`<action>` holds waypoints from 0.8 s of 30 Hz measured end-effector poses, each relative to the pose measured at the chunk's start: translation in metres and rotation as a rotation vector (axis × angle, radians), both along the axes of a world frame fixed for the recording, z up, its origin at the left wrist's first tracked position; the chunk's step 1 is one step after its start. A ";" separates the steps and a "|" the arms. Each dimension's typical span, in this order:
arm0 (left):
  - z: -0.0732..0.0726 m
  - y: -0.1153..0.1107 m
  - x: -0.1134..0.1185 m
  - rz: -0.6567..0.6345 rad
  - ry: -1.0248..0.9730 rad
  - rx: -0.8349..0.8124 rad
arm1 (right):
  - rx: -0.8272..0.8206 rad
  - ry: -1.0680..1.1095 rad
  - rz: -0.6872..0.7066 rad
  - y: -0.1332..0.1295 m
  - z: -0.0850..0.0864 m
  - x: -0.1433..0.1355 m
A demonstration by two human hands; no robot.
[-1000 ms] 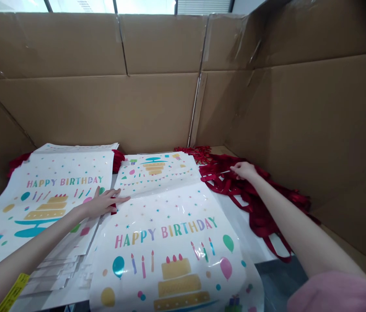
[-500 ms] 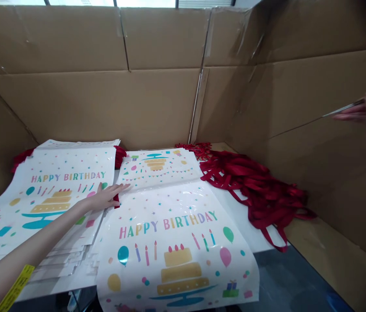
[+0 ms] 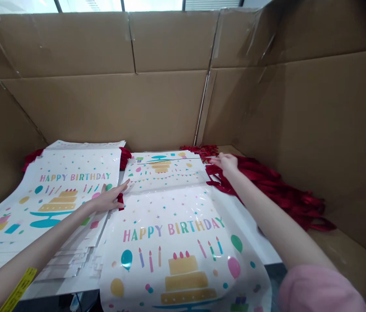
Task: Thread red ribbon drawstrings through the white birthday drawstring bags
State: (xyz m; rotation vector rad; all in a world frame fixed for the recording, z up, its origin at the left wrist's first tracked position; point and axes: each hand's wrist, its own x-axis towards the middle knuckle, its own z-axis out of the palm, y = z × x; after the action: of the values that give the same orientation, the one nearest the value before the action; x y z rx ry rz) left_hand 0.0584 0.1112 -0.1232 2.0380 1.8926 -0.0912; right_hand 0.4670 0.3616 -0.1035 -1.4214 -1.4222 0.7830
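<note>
A white printed sheet [image 3: 170,208] with "HAPPY BIRTHDAY" and a cake lies in the middle, its near end curling over the table edge. My left hand [image 3: 109,198] rests at its left edge, fingers spread, beside a small red ribbon end [image 3: 121,201]. At the sheet's far right corner, my right hand [image 3: 225,163] pinches a thin, pointed metal tool whose dark shaft [image 3: 176,159] lies across the sheet's far part. A heap of red ribbons [image 3: 267,182] spreads behind and right of my right forearm.
To the left lies a stack of similar printed sheets [image 3: 72,160], with red ribbon at its far corners. Tall cardboard walls [image 3: 111,104] stand behind and at both sides. The white table surface [image 3: 254,225] shows right of the middle sheet.
My right hand has swung in from the far right, bringing the thin tool over the sheet's far end. My left hand stays at the sheet's left edge.
</note>
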 end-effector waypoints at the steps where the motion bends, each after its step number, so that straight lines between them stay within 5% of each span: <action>1: 0.001 0.000 0.001 0.004 -0.003 0.000 | -0.052 -0.032 0.011 0.000 -0.015 -0.010; 4: 0.002 -0.001 0.003 0.014 -0.014 -0.001 | -0.180 -0.172 0.058 0.002 -0.044 -0.024; 8: 0.000 0.000 0.001 0.022 -0.023 -0.009 | -0.217 -0.408 0.151 0.005 -0.057 -0.011; 15: -0.004 0.001 -0.004 0.009 -0.030 0.007 | -0.301 -0.663 0.404 0.011 -0.057 0.037; 24: 0.001 0.000 -0.001 -0.004 -0.020 0.007 | -0.322 -0.613 0.673 0.004 -0.036 0.053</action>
State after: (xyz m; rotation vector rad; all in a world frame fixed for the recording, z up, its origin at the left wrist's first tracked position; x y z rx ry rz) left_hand 0.0569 0.1117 -0.1222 2.0402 1.8792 -0.0651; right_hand 0.5205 0.3655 -0.1399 -1.5004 -2.4062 1.0787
